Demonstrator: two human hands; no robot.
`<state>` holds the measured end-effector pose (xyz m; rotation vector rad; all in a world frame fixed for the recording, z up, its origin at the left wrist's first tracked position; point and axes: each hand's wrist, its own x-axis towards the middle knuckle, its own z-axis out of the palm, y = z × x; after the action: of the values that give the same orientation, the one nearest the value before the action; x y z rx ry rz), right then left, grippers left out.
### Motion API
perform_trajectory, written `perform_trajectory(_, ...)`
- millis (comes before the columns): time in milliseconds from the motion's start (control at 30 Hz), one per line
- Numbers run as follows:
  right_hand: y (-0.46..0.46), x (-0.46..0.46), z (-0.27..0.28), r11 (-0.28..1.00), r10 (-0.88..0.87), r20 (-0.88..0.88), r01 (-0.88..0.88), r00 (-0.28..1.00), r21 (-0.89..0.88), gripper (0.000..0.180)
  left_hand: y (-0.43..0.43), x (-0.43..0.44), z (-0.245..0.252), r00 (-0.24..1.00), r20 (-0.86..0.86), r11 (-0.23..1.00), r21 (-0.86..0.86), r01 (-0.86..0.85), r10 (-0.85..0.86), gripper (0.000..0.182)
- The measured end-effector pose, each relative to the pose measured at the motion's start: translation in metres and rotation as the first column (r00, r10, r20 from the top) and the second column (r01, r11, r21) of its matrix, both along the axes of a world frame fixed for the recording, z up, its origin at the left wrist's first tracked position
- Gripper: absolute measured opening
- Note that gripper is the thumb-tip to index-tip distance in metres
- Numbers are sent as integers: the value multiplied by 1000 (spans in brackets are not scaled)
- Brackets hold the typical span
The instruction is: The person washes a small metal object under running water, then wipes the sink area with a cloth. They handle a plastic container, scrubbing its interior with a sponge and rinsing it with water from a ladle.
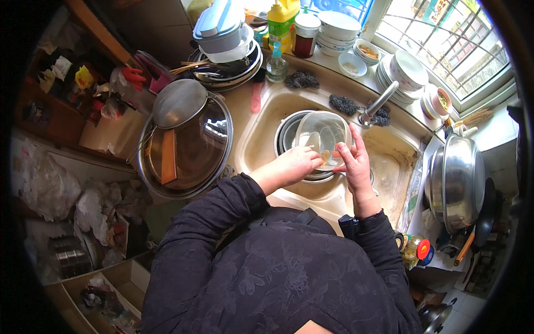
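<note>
A translucent plastic bowl (pixel 321 129) is tilted above a stack of metal basins (pixel 288 131) in the left basin of the sink (pixel 254 144). My right hand (pixel 355 165) grips its right side, thumb towards the near rim and a finger along the outer wall. From the left, my left hand (pixel 294 165) reaches over the bowl's near part with fingers curled. Near those fingertips shows a small orange-yellow patch (pixel 326 156), too unclear to name. Whether the left fingers pinch anything is hidden.
A metal faucet (pixel 379 102) rises behind the sink, beside dark scouring pads (pixel 344 104). Left stands a large metal basin (pixel 225 137) with a strainer (pixel 179 104) and a wooden-handled tool (pixel 169 156). Stacked bowls (pixel 338 29) line the windowsill; metal basins (pixel 463 183) lean at right.
</note>
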<state>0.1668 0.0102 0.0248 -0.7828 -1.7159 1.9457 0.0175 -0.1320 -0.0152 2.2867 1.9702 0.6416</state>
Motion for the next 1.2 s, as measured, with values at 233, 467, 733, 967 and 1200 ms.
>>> perform_trajectory(233, -19, -6, -6, 998, -3, -65, 7, 998, 67, 95, 5, 17, -2, 976, 168, 981, 110, -160, 140, 23)
perform_trajectory(467, -8, 0, 4, 991, 34, -55, -27, 998, 130, 78, -11, 8, 2, 997, 40, 994, 91, -63, 59, 37)
perform_trajectory(733, 7, 0, 4, 956, 87, 73, -104, 993, 273, 75, -27, -16, -6, 944, -270, 982, 46, -181, 187, 44)
perform_trajectory(967, -6, -12, -9, 911, 141, 47, -148, 989, 384, 77, -53, -25, -5, 918, 208, 913, 162, -374, 339, 38)
perform_trajectory(1200, -42, -30, 3, 547, 255, 221, -328, 942, 770, 82, -98, -26, -10, 792, 369, 826, 100, -555, 487, 29)
